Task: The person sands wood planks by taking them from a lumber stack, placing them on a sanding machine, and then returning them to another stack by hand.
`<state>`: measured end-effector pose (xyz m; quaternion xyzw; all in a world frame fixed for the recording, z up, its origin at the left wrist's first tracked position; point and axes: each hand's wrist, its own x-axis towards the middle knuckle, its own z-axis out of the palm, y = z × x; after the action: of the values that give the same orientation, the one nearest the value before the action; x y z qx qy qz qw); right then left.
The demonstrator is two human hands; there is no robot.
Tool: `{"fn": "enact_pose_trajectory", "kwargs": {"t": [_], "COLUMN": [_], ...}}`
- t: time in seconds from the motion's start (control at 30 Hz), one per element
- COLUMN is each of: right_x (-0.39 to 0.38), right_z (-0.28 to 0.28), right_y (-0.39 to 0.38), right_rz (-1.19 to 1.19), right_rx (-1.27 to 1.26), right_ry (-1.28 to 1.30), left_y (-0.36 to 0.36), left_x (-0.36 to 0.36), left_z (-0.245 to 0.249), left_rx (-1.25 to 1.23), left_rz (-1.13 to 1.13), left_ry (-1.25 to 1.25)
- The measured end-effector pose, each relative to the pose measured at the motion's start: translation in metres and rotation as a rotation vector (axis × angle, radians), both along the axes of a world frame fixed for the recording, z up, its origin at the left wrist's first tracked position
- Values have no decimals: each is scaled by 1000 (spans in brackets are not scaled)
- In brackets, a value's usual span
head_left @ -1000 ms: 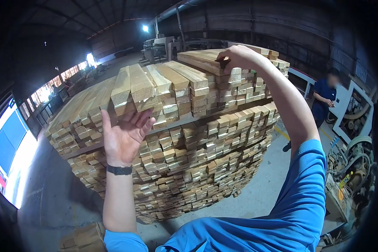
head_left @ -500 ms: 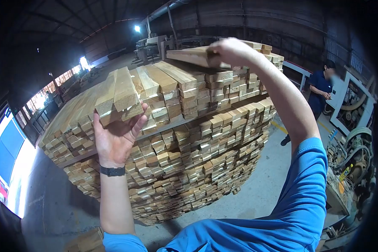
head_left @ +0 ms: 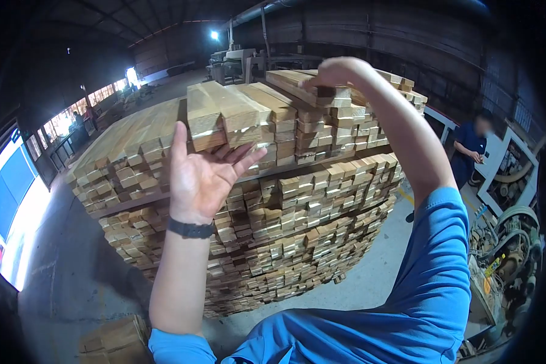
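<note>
My left hand (head_left: 203,182) is palm up at the near end of two sawn wooden strips (head_left: 224,115). Its fingers reach beneath their ends and its thumb stands along the left side, so the strips rest in its grasp on top of the wood stack (head_left: 321,188). Farther back on the right, my right hand (head_left: 340,71) arches over another wooden strip (head_left: 288,80) that lies on the top layer. Its fingers extend down toward that strip with no grip around it visible; the thumb is hidden.
A co-worker (head_left: 470,145) in dark clothing stands to the right, beside a white-framed machine (head_left: 497,155). Hoses and machine parts (head_left: 515,242) crowd the right edge. A carton-like brown block (head_left: 115,340) sits on the floor at lower left. Machinery (head_left: 236,64) stands behind the stack.
The two strips and my left hand have shifted right across the stack. The strip under my right hand, tilted up before, now lies down, and that hand's fingers have loosened. The view has turned slightly.
</note>
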<state>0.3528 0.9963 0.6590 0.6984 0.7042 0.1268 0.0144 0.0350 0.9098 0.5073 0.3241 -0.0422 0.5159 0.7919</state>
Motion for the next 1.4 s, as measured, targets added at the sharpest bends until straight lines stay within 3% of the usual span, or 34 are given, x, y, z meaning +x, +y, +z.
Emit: {"fn": "enact_pose_trajectory", "kwargs": {"t": [0.13,0.3,0.4,0.67,0.8,0.93,0.97,1.07,1.23,1.33,1.4], "right_x": [17,19,-17,-114,-92,-72,-75,-85,-93,-81,-64], "right_z": [-35,-49,-35,-31,-32,-58,-62,-66,-71,-78,-81], "right_y": [29,28,6,-65,-68,-71,-73,-81,-114,-145,-145], "right_rz": [45,56,31,127,210,196,247,164,156,271,264], "right_rx": [55,307,153,214,202,209,210,284,356,378,395], "right_ry": [87,306,292,198,671,695,691,683,603,924,1292], "left_y": [9,14,14,11,18,26,12,13,5,-25,-34], "left_x": [0,4,-3,-13,-15,-14,-10,-8,-37,-51,-55], "left_z": [5,13,19,25,22,22,30,35,22,21,21], "left_rx": [7,-9,-20,-6,15,67,-75,-144,53,98,133], "left_rz": [51,187,162,124,119,127,231,262,112,8,-61], "left_ry": [20,79,97,145,157,201,236,255,242,243,260]}}
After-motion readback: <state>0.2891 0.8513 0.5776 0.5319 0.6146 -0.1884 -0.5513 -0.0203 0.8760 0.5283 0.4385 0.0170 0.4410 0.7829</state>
